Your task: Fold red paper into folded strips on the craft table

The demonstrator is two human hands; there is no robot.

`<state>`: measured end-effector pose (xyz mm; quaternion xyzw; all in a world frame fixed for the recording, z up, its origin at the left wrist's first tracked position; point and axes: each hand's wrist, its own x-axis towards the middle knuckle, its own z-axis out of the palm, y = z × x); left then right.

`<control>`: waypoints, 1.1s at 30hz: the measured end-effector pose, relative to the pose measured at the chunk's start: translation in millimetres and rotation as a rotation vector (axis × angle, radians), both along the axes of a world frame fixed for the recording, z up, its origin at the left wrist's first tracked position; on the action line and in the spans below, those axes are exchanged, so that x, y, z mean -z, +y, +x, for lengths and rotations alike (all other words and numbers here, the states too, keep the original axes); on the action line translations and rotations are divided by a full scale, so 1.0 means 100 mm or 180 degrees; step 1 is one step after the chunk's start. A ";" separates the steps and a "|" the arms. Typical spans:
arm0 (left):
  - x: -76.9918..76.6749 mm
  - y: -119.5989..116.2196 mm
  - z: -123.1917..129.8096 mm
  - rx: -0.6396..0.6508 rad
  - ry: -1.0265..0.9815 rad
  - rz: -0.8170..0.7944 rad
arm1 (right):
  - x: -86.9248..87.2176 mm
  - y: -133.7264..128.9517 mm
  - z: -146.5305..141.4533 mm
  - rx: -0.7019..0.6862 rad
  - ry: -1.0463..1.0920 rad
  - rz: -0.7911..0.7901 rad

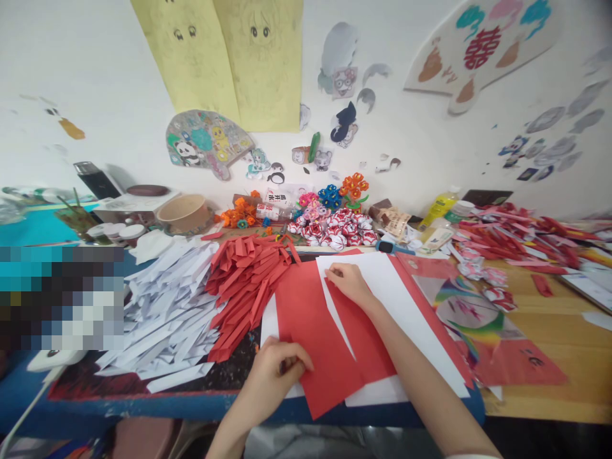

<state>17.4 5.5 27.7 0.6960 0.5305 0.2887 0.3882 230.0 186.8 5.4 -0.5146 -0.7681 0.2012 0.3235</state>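
Observation:
Two red paper pieces lie in front of me over white sheets (377, 274): a left red paper piece (310, 325) and a right red paper piece (366, 344). A narrow white gap runs between them, closing toward the bottom, where they meet or overlap. My left hand (275, 376) has its fingers curled in a pinch at the lower left edge of the left piece. Near the top of the gap, my right hand (351, 284) is closed with thumb and fingertips together at the paper. Whether it grips an edge is hard to see.
Left of the paper lie heaps of folded white strips (167, 312) and folded red strips (248, 274). Behind are red-and-white paper flowers (335, 229) and a round container (184, 213). At right are a red plastic packet (497, 325) and a pile of red pieces (530, 236).

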 end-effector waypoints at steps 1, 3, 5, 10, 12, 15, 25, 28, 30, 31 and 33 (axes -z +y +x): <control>0.00 0.00 0.00 -0.0008 0.0003 -0.0002 | 0.00 0.00 0.00 0.0007 -0.0001 0.0000; -0.01 -0.01 -0.01 -0.0020 0.0023 -0.0026 | 0.00 0.01 -0.01 0.0027 -0.0003 0.0008; -0.04 -0.02 0.00 -0.0011 0.0100 -0.0031 | 0.00 0.01 -0.01 0.0039 -0.0004 0.0017; -0.18 -0.06 -0.02 0.0310 0.0365 0.0118 | 0.00 0.01 -0.01 0.0032 -0.0003 0.0036; -0.22 -0.07 -0.03 0.0460 0.0463 0.0179 | 0.00 0.00 -0.01 0.0033 0.0000 0.0043; -0.22 -0.06 -0.05 0.0651 0.0521 0.0221 | 0.00 0.00 -0.01 0.0032 -0.0005 0.0041; -0.20 -0.04 -0.06 0.0787 0.0418 0.0159 | 0.01 0.02 -0.01 0.0025 -0.0031 0.0018; -0.21 -0.05 -0.07 0.0862 0.0368 0.0186 | 0.01 0.02 -0.01 0.0023 -0.0023 0.0001; -0.21 -0.05 -0.08 0.0885 0.0364 0.0191 | 0.01 0.02 -0.01 0.0028 -0.0019 -0.0010; -0.21 -0.05 -0.08 0.0885 0.0368 0.0189 | 0.01 0.02 -0.01 0.0031 -0.0018 -0.0013; -0.22 -0.05 -0.08 0.0868 0.0375 0.0196 | 0.01 0.02 -0.01 0.0035 -0.0016 -0.0014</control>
